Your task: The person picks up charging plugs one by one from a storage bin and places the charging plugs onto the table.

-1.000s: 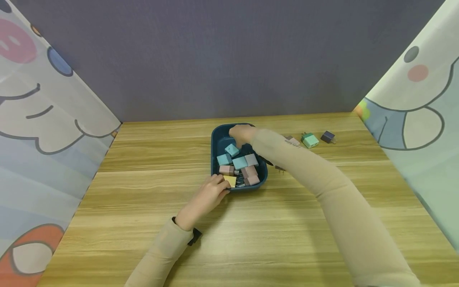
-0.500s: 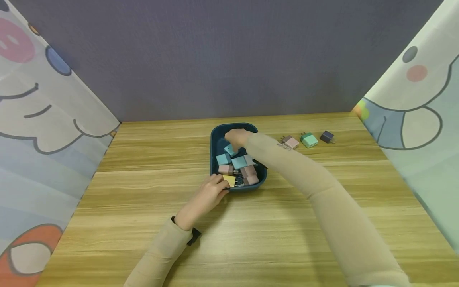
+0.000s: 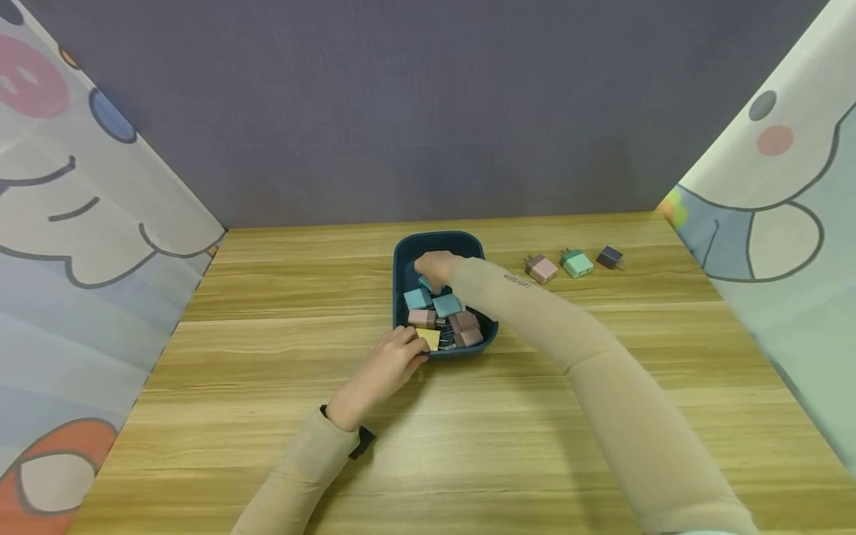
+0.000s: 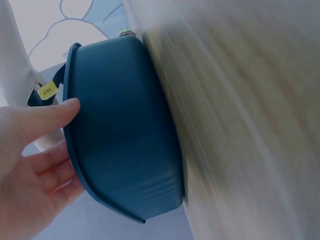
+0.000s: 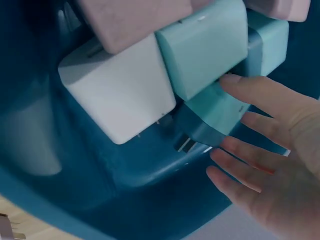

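Observation:
A dark blue plastic bin [image 3: 400, 260] holds several plug-in chargers. At its near left corner my left hand [image 3: 381, 369] grips the rim, the thumb outside the wall [image 4: 125, 115] and the fingers over the edge. My right hand [image 3: 438, 267] is inside the bin. In the right wrist view, its thumb and loosely extended fingers [image 5: 237, 165] lie at both sides of a turquoise charger [image 5: 220, 107] with a dark blue prong end. Beside it are a light turquoise charger [image 5: 207, 50] and a white one [image 5: 122, 92]. A yellow charger [image 3: 429, 339] lies near my left fingers.
Right of the bin, a pink charger [image 3: 541, 269], a green charger [image 3: 576, 263] and a dark blue charger [image 3: 610, 258] lie on the wooden table [image 3: 281, 282]. A dark grey panel [image 3: 428, 111] stands behind, with cartoon-printed sheets [image 3: 789, 223] at both sides.
My right hand has moved left and slightly nearer within the bin, over the turquoise charger. Its sleeve has uncovered the pink charger on the table. My left hand stays at the rim.

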Tool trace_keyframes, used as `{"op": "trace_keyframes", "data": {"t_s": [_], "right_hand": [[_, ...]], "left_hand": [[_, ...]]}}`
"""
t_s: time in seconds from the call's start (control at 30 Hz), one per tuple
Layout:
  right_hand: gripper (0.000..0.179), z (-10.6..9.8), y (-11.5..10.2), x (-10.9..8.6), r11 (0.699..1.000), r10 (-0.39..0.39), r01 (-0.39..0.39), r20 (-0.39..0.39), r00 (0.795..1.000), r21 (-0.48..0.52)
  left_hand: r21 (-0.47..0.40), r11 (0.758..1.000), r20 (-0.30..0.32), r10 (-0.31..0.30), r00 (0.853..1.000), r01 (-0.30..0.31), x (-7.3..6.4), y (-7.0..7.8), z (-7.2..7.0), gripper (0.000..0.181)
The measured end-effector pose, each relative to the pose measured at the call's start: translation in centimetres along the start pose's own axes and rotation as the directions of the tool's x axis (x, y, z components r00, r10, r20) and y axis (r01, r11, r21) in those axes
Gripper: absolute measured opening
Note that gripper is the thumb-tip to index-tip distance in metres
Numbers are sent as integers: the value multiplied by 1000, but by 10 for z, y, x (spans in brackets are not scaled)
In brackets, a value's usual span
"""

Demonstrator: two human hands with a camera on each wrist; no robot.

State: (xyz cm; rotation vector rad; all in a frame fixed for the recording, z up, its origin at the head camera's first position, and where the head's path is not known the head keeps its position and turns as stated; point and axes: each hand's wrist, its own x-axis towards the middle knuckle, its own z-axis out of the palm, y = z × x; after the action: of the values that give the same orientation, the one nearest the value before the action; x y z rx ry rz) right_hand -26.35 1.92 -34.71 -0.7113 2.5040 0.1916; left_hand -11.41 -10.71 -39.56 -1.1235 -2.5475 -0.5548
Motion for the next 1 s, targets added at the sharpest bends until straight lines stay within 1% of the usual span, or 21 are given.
{"op": "trace_keyframes", "data": {"t_s": [0.2,0.37,0.5,0.73,0.87,1.0], "right_hand": [[30,7,1,4,1000,-23,23,-19,1000,-1],[23,10,1,6,999,-42,42,-16,999,5],[21,11,0,7,999,-40,41,-23,999,7],[18,12,0,10,999,-37,36,-49,998,-30],[18,12,1,10,999,-37,35,-55,998,-37],[19,11,2,10,999,-37,35,-61,997,-34]], "left_hand": [[-7,1000,6,-3,1000,3,0,0,0,9],[-4,1000,28,-12,1000,12,-1,1,0,8],[-1,1000,37,-16,999,16,-1,1,0,7],[4,1000,42,-23,999,23,-1,2,-1,7],[2,1000,33,-18,999,18,0,1,-1,7],[-1,1000,7,-3,1000,3,0,1,-1,10]]}}
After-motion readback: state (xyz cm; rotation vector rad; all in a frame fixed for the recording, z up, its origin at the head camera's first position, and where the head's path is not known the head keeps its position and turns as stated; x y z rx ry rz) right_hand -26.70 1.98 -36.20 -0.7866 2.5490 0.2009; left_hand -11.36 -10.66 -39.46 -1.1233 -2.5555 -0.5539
